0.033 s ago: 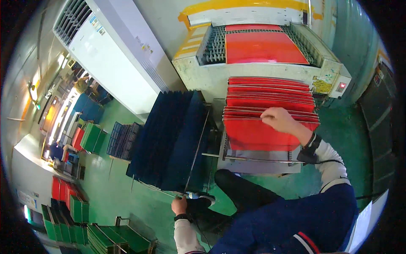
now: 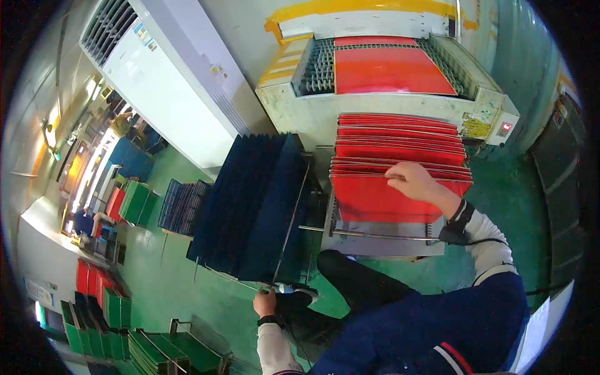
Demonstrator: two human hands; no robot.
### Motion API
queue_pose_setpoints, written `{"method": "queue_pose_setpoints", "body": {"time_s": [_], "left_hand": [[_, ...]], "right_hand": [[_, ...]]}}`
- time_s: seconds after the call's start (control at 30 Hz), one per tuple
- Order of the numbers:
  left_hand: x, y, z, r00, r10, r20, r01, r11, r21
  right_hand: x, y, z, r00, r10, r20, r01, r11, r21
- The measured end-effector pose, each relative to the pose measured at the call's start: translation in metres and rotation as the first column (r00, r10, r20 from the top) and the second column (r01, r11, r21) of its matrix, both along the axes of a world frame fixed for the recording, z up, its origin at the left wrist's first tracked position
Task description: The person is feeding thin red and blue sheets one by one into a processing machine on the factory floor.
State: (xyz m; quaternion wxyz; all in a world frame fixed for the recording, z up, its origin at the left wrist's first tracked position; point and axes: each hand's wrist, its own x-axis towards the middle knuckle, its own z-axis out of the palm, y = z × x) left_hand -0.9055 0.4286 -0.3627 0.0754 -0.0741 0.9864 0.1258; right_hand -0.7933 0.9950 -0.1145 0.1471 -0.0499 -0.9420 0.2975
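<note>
Several flat red boards (image 2: 375, 203) stand on edge, packed in a row in a rack in front of me. At the top edge of the nearest one is my right hand (image 2: 412, 181), its fingers curled and pressed together on that edge; the fingertips are partly hidden. To the left, a second rack with thin metal rods (image 2: 290, 231) holds many upright dark blue boards (image 2: 240, 194). Low at its near corner, my left hand (image 2: 265, 304) is closed around the end of a metal rod. Both wrists wear black bands, with a cable at the right one.
Behind the red boards stands a roller conveyor machine (image 2: 375, 100) with red boards lying flat on its rollers. A tall white air conditioner (image 2: 169, 94) leans into view at the left. Further left are stacked green boards (image 2: 139, 205). A dark panel (image 2: 559, 181) stands at the right.
</note>
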Motion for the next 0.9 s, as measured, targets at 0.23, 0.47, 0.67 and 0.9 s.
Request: {"method": "queue_pose_setpoints", "body": {"time_s": [0.23,0.47,0.67,0.9], "left_hand": [[0.000,-0.009,-0.007,0.999,-0.024,-0.048,0.027,0.998,0.056],[-0.003,-0.010,-0.015,0.999,-0.025,-0.030,0.026,0.999,0.037],[-0.005,-0.007,-0.010,1.000,-0.006,0.020,0.004,0.997,0.074],[-0.003,0.000,0.004,0.993,0.055,0.103,-0.059,0.998,0.032]], "right_hand": [[0.016,-0.031,-0.016,0.993,0.002,-0.116,0.035,0.948,0.316],[0.013,-0.040,-0.013,0.988,-0.030,-0.151,0.069,0.964,0.258],[0.003,-0.032,-0.021,0.996,-0.063,-0.067,0.074,0.982,0.174],[-0.006,-0.026,-0.036,0.971,-0.194,0.142,0.144,0.941,0.305]]}}
